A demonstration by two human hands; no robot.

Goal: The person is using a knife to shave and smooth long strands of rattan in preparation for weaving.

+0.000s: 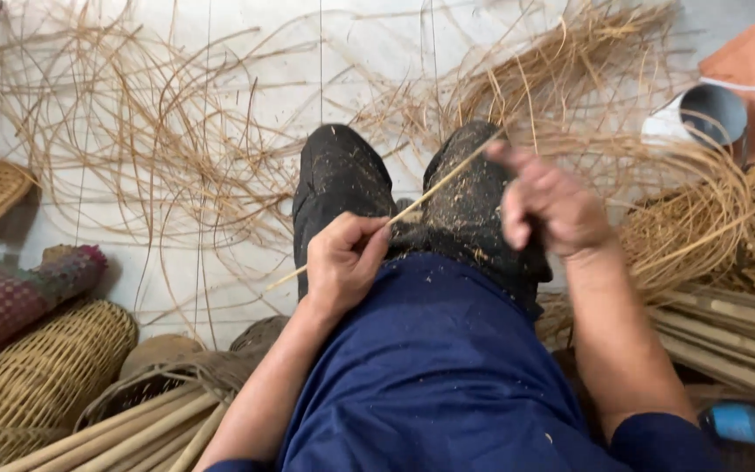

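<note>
A thin pale cane strip (pixel 434 185) runs slantwise across my lap, from lower left to upper right. My left hand (pixel 342 262) pinches it near the middle, thumb and fingers closed on it above my dark trousers (pixel 342 179). My right hand (pixel 548 205) is a little blurred and closed around the strip's upper end near my right knee. Fine shavings dust the trousers and the hem of my blue shirt (pixel 439 358).
Loose cane strips (pixel 159 140) lie scattered over the pale floor ahead. Woven baskets (pixel 45 367) and a patterned cloth roll (pixel 19 293) sit at left, cane rods (pixel 727 336) and coiled strips (pixel 692 218) at right, a grey pipe end (pixel 714 114) beyond.
</note>
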